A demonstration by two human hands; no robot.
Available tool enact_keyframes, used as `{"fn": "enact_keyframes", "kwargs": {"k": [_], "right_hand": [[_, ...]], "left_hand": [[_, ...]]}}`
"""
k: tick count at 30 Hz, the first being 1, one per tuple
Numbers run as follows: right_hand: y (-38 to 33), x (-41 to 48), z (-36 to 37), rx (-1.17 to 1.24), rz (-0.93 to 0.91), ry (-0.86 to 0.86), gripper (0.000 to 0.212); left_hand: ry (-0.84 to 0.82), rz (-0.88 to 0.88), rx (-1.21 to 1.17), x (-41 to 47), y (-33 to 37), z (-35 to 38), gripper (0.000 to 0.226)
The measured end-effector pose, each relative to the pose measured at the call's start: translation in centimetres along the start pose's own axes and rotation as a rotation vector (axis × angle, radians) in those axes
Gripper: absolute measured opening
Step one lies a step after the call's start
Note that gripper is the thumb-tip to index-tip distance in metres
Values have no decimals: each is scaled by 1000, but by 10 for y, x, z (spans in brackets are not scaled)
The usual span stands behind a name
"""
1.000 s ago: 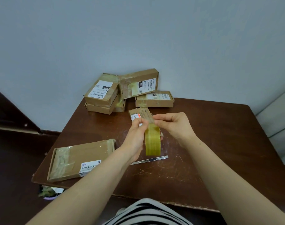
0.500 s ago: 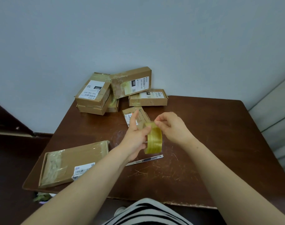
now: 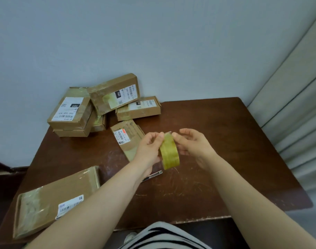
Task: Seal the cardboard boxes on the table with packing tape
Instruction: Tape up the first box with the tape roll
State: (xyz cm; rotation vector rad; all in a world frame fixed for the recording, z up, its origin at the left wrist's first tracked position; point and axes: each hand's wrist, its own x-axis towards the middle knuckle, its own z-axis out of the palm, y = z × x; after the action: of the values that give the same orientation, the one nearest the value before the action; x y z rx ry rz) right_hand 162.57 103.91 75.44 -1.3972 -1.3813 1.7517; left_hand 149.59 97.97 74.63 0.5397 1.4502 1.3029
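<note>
Tape roll is gripped in the left hand above the tabletop; its top edge is pinched by the right hand fingers. Tape is seen on the stacked boxes beyond the roll; the flat box just behind it is judged next.

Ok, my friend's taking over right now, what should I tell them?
Left grip holds the tape roll above the table; right grip pinches its top edge.
Small box lies behind the grips, a cutter under the left wrist, big flat box near left, box pile at the back.
Done: no strip pulled out yet; big flat box shows shiny tape.
Left: pull a strip, tape the small box.
</note>
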Motion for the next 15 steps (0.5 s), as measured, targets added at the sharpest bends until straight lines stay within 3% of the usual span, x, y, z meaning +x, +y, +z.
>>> {"fn": "enact_keyframes", "kwargs": {"k": [3,5,8,10,12,15], "right_hand": [[12,-5,-12,-161,64,-158,33],[20,-5,-22,-136,28,-140,21],[31,5,-37,-177,-34,-16,25],[42,17,-49,-440,-47,103,37],[55,28,-60,-743,-7,140,51],[76,37,-63,-1151,-20,80,39]], "left_hand": [[-75,-15,82,8,-5,19,13],[-89,0,178,13,-9,31,12],[-76,122,477,24,-14,38,9],[-65,89,531,29,-16,33,11],[-32,10,480,31,-19,22,29],[95,-50,443,29,-28,2,38]]}}
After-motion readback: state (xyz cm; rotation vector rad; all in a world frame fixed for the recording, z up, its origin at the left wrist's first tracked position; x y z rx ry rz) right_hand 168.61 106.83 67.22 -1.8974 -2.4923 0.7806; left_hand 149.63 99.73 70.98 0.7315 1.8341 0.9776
